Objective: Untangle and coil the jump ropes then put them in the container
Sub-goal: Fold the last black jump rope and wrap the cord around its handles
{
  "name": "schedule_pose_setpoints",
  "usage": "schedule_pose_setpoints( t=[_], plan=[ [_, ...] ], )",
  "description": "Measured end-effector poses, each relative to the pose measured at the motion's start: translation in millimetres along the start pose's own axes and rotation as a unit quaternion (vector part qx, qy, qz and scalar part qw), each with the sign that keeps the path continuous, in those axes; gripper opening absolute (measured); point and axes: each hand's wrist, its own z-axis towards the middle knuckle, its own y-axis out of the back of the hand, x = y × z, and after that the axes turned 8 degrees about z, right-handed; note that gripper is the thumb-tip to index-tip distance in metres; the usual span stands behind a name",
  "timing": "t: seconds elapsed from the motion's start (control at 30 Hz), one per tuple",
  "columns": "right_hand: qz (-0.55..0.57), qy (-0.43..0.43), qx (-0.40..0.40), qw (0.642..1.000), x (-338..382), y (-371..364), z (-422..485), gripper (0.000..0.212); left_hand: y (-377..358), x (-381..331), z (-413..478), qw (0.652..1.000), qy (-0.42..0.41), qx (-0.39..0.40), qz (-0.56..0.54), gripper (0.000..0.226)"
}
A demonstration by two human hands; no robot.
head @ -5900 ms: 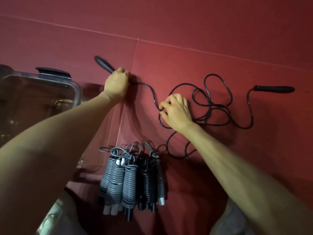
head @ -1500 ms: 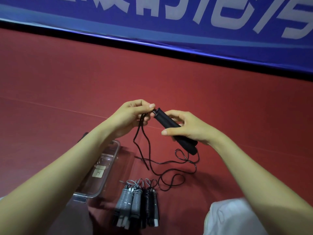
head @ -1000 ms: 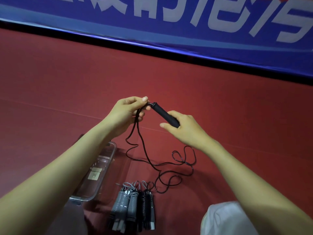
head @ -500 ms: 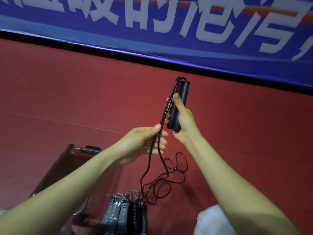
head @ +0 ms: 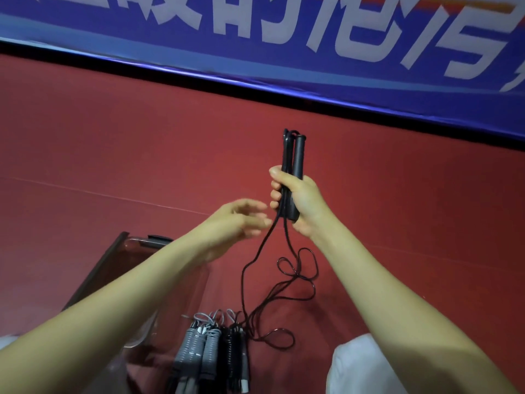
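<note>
Red floor (head: 113, 166) is being worked over. Both black handles (head: 297, 157) are being gripped upright by the right hand (head: 304, 206); left hand (head: 238, 220), blurred, loose-fingered and empty, beside the cord (head: 243, 280). Cord is trailing uncoiled; coiled ropes (head: 210, 351) are being left outside container (head: 136, 243), near edge.

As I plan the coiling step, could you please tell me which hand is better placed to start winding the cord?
Left, most likely. The left hand is open and beside the cord just under the handles; the right hand is busy gripping both handles.
</note>
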Motion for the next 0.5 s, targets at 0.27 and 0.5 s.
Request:
schedule_pose_setpoints(
  t=[0.27,0.5],
  plan=[
    [-0.462,0.066,0.013,0.884,-23,-5,-2,0.019,18,-14,9,0.976,-0.139,-0.169,-0.02,0.01],
    [-0.527,0.075,0.028,0.846,-24,-4,-5,0.023,24,-12,9,0.973,-0.126,-0.183,-0.059,0.008]
  ],
)
